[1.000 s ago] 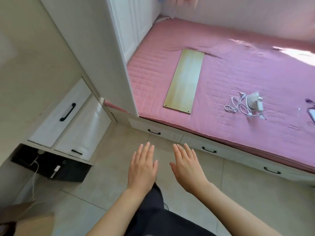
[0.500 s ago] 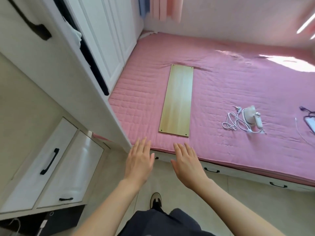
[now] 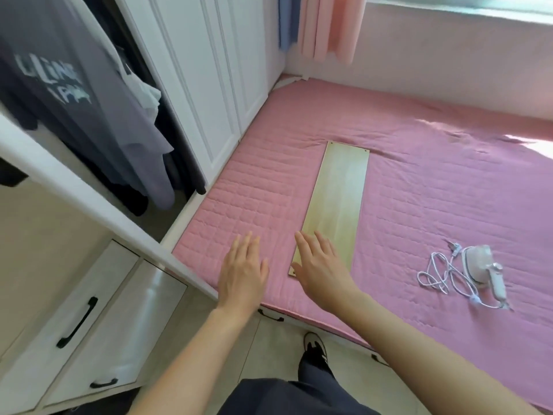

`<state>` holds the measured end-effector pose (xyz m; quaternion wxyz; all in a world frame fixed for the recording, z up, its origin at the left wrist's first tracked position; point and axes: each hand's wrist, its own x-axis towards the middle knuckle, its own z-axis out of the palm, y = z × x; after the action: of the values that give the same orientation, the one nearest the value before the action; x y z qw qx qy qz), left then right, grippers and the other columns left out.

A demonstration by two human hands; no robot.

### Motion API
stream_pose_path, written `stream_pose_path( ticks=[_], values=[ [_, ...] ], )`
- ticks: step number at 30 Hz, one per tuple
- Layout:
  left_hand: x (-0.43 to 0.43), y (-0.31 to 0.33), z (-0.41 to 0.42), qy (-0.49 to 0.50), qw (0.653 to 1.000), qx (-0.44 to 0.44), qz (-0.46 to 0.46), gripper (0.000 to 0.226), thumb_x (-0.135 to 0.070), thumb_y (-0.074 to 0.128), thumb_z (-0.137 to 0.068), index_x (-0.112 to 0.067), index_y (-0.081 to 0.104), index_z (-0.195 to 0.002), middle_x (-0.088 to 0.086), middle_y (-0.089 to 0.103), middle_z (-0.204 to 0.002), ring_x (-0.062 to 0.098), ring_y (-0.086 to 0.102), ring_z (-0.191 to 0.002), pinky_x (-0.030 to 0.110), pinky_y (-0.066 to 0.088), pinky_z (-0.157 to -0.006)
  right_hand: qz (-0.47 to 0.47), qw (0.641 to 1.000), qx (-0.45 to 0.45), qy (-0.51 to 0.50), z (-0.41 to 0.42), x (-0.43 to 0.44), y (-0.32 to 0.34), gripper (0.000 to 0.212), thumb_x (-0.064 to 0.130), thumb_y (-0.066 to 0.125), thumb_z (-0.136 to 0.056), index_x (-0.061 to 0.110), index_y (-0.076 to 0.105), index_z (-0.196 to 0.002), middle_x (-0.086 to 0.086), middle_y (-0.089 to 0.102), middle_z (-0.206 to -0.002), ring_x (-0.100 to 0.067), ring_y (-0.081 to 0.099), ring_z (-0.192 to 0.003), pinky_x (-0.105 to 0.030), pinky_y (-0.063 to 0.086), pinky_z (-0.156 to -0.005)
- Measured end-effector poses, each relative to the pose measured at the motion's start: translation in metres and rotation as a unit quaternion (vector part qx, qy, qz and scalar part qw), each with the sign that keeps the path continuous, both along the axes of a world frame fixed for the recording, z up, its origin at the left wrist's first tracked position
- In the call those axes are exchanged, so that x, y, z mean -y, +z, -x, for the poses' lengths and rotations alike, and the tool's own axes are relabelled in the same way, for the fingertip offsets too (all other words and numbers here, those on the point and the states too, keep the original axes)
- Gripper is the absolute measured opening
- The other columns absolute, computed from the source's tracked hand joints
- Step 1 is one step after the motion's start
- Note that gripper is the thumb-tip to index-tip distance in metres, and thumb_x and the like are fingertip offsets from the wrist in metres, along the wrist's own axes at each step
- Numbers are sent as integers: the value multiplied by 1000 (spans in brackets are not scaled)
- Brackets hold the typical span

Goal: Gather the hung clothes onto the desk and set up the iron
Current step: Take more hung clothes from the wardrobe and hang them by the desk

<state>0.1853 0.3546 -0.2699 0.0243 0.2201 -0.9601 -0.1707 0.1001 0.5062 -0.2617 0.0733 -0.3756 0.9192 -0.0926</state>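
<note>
**A:** Where are your hands, from the head view?

**B:** My left hand (image 3: 242, 274) and my right hand (image 3: 321, 271) are both held out in front of me, backs up, fingers straight and a little spread, holding nothing; the left is over the near left corner of the pink bed cover (image 3: 449, 190); the right is over the near end of the wooden board (image 3: 338, 205) that lies lengthwise on that cover; I cannot tell whether either hand touches what is under it

**A:** And the clothes, the iron?

**B:** The hung clothes (image 3: 89, 109) are at the far left, inside the open wardrobe (image 3: 209, 85); a grey-purple T-shirt (image 3: 59, 70) with pale lettering hangs in front, darker pieces behind it; the iron (image 3: 478, 265) lies on the bed cover to the right, well apart from my right hand; its white cord (image 3: 440, 274) sits in loose loops just to its left; white drawers (image 3: 80, 322) with black handles are at the near left; a pink curtain (image 3: 329, 25) hangs at the far wall; my dark shoe (image 3: 315, 347) is on the floor by the bed's near edge
</note>
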Motion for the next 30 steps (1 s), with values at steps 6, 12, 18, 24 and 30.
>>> stream_pose_path(
  ticks=[6, 12, 18, 24, 30],
  values=[
    [19, 6, 59, 104, 994, -11, 14, 51, -32, 40, -100, -14, 31, -147, 6, 30, -155, 23, 19, -145, 37, 21, -116, -2, 994, -5, 106, 82, 28, 15, 62, 32, 42, -99, 0, 23, -148, -18, 34, -150, -41, 22, -141, -51, 25, -114],
    [48, 27, 102, 187, 981, -43, 43, 49, -27, 41, -100, -10, 34, -145, 9, 34, -152, 24, 25, -143, 35, 24, -115, 17, 980, -27, 197, 149, 72, 36, 62, 31, 45, -98, -1, 25, -147, -19, 35, -149, -42, 24, -141, -50, 26, -114],
    [110, 66, 135, 281, 954, -77, 65, 48, -24, 44, -99, -8, 36, -143, 9, 36, -151, 26, 23, -144, 38, 28, -114, 31, 964, -43, 262, 195, 131, 69, 61, 33, 37, -101, 2, 16, -149, -16, 28, -153, -38, 15, -144, -46, 19, -117],
    [169, 114, 164, 320, 935, -101, 115, 44, -23, 46, -98, -7, 42, -138, 10, 47, -142, 27, 36, -136, 40, 43, -105, 59, 946, -78, 310, 224, 194, 112, 60, 32, 37, -101, 3, 17, -149, -15, 30, -151, -37, 16, -143, -43, 18, -118],
    [229, 162, 187, 352, 911, -123, 178, 41, -25, 49, -97, -9, 46, -135, 9, 53, -135, 24, 48, -126, 34, 48, -95, 91, 925, -100, 354, 243, 264, 157, 61, 34, 35, -102, 5, 13, -150, -12, 27, -153, -34, 14, -144, -40, 17, -117]
  ],
)
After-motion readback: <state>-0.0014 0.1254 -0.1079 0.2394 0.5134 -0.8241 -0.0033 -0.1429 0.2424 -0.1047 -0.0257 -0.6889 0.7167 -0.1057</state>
